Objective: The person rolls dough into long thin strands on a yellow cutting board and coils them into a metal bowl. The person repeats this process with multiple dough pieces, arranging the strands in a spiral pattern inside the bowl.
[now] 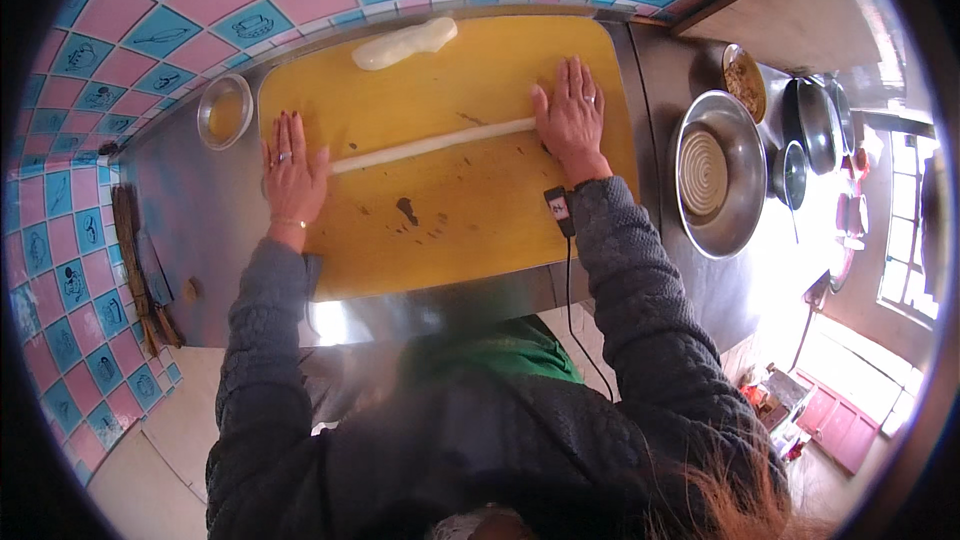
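Observation:
A long thin rope of dough lies across the yellow board, rising slightly toward the right. My left hand rests flat over its left end, fingers stretched out and holding nothing. Over the right end lies my right hand, palm down, with straight fingers and the thumb apart. Both palms hide the rope's ends. A thicker white piece of dough sits near the board's far edge. To the right, a large steel bowl contains a flat spiral coil of dough.
A small metal bowl with yellowish contents stands left of the board. At far right are a bowl of crumbly brown food and dark pans. A black device trails a cable by my right wrist. A bundled stick brush lies at left.

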Available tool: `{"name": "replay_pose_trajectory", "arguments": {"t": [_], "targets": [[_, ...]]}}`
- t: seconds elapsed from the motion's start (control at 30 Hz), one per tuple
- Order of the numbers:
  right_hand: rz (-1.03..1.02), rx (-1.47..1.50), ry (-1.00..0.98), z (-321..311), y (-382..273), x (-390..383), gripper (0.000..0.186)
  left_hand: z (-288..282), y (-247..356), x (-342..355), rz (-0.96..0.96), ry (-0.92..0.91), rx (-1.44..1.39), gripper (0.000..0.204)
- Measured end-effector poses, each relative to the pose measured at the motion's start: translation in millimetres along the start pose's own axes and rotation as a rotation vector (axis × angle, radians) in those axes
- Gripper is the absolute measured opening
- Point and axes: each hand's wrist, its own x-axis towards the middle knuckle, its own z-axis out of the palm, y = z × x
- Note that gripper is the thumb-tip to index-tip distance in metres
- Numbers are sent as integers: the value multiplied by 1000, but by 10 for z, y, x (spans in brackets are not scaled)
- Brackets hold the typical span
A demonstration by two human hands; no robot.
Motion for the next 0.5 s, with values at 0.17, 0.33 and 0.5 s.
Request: {"name": "replay_pose_trajectory", "arguments": {"t": [0.17,0.33,0.5], "targets": [[-55,-49,-207,-634,50,-1086,72,-502,255,-880,17,-226,-94,74],[21,-60,-179,-575,121,-1113,74,-292,85,-705,-31,-194,-151,75],[26,9,85,-12,428,89,64,-53,-160,166,17,-21,-4,64]]}}
